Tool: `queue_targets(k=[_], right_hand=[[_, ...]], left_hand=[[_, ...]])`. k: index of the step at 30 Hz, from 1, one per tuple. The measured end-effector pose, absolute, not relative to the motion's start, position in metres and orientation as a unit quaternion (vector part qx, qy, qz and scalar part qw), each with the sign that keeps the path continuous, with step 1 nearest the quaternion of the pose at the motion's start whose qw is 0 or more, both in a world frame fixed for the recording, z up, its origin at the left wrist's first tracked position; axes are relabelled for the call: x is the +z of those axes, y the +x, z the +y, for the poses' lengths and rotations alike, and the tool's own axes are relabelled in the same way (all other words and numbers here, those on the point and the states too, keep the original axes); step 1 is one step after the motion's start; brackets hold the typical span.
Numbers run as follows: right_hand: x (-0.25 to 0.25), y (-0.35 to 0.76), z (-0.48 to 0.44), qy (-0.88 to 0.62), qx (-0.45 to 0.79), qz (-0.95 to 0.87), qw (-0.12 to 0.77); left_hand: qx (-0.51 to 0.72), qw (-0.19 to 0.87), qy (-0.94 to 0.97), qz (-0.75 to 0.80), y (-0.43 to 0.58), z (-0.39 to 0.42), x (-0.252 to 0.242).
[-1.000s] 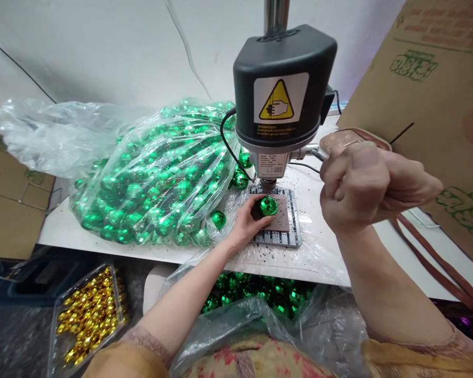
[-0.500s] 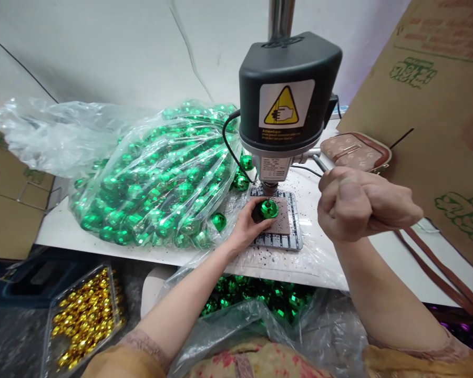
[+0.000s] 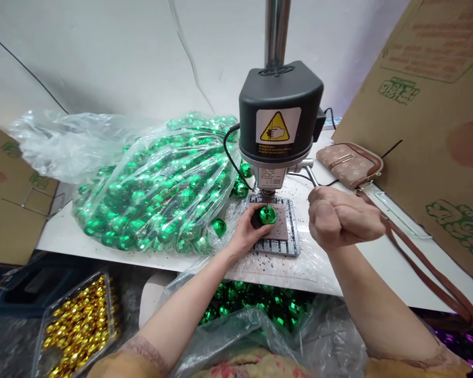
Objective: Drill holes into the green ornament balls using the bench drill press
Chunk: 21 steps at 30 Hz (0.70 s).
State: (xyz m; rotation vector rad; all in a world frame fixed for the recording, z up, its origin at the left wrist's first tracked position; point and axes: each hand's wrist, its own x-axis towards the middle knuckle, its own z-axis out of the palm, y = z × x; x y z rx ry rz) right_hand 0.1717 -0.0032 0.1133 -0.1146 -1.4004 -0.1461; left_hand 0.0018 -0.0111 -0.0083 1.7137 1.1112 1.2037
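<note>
My left hand (image 3: pixel 249 231) pinches a shiny green faceted ball (image 3: pixel 267 214) between thumb and fingers, on a brownish pad (image 3: pixel 280 229) over the slotted metal base (image 3: pixel 292 244). Directly above the ball is the chuck of a black-topped bench drill press (image 3: pixel 280 118); the bit appears at the ball's top, though I cannot tell how deep. Closed in a fist, my right hand (image 3: pixel 341 218) grips the end of the drill press's metal feed lever (image 3: pixel 311 175). Dark chips lie scattered around the base.
A big clear plastic bag (image 3: pixel 153 184) of green balls covers the table's left. One loose green ball (image 3: pixel 219 227) lies beside it. A patterned purse (image 3: pixel 349 164) and a cardboard box (image 3: pixel 429 136) stand right. Below are a bin of gold balls (image 3: pixel 81 325) and more green balls (image 3: pixel 256 304).
My right hand has shifted slightly left and down with the lever. My left hand still keeps the green ball on the pad. The camera view has tilted a little.
</note>
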Motion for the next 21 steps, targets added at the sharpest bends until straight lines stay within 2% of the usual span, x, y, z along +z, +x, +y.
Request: queue_targets(k=[4, 5, 10, 12, 15, 17, 21], right_hand=[[0.147, 0.166, -0.008, -0.185, 0.043, -0.576, 0.795], [0.159, 0.164, -0.007, -0.174, 0.076, -0.551, 0.813], [0.194, 0.164, 0.003, -0.175, 0.17, -0.536, 0.809], [0.194, 0.165, 0.004, -0.177, 0.17, -0.535, 0.808], [0.191, 0.165, 0.002, -0.175, 0.166, -0.54, 0.806], [0.191, 0.164, 0.001, -0.178, 0.16, -0.533, 0.811], [0.191, 0.16, 0.002, -0.177, 0.149, -0.518, 0.824]], left_hand=[[0.475, 0.37, 0.666, 0.44, 0.005, -0.011, -0.004], [0.478, 0.357, 0.665, 0.448, 0.006, -0.012, -0.002], [0.463, 0.222, 0.705, 0.49, -0.006, -0.048, 0.015], [0.359, 0.208, 0.787, 0.457, -0.021, -0.078, 0.021], [0.133, 0.171, 0.897, 0.385, -0.046, -0.119, 0.028], [0.066, 0.138, 0.924, 0.352, -0.058, -0.131, 0.033], [0.176, 0.089, 0.896, 0.398, -0.063, -0.09, 0.043]])
